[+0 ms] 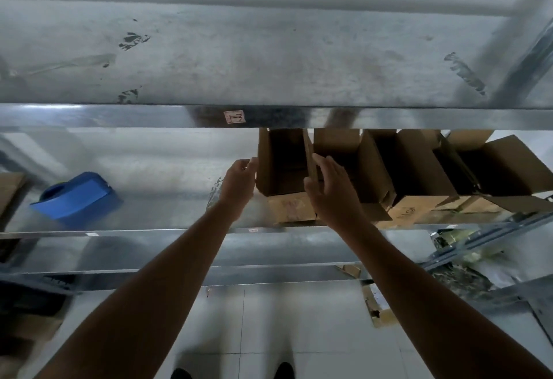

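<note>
Reaching into a metal shelf [119,233], a person brackets the end cardboard box [282,166] between both hands, probably to steady or slide it. The left hand [239,181] meets its left wall, grip unclear, and the right hand [332,190] lies spread, fingers straight, along its right wall. Neighbouring boxes [368,166] crowd that side. The upper shelf [269,58] overhangs, limiting lift, and a blue plastic object [77,196] sits well apart.

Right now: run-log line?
left hand: at left wall of open brown cardboard box | right hand: open, at right wall | box: on metal shelf
</note>
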`<move>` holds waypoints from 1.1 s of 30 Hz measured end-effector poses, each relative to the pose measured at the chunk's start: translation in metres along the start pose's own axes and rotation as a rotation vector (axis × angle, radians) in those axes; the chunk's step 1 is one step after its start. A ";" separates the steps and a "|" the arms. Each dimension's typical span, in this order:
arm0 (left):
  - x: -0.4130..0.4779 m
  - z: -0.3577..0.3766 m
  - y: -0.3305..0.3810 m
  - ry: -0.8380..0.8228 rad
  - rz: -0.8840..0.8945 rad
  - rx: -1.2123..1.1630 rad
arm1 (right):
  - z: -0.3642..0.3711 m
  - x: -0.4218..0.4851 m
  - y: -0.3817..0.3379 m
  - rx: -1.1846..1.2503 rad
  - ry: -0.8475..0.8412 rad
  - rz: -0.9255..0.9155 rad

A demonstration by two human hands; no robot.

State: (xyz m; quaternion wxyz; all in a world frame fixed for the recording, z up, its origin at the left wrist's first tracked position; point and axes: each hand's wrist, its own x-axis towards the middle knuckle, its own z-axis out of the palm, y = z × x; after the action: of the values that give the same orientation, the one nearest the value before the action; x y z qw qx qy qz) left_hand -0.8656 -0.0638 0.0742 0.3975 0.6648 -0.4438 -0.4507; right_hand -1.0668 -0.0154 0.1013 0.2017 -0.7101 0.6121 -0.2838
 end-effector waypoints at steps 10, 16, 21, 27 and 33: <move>-0.045 -0.141 -0.051 0.262 0.142 0.324 | 0.087 -0.003 -0.119 -0.175 -0.158 -0.435; -0.077 -0.263 -0.072 0.386 0.054 0.224 | 0.168 -0.011 -0.221 -0.143 -0.250 -0.514; -0.102 -0.377 -0.110 0.497 0.035 0.181 | 0.240 -0.023 -0.315 -0.138 -0.331 -0.570; -0.116 -0.495 -0.160 0.549 -0.054 0.220 | 0.328 -0.042 -0.402 -0.073 -0.384 -0.545; -0.105 -0.569 -0.200 0.553 -0.050 0.324 | 0.396 -0.044 -0.454 -0.118 -0.494 -0.489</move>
State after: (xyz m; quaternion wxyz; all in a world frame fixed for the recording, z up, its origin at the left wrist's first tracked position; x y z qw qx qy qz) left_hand -0.2983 0.1666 0.0720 0.3809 0.8274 -0.3682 -0.1861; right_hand -0.4710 0.0804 0.0818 0.2283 -0.8932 0.3721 -0.1073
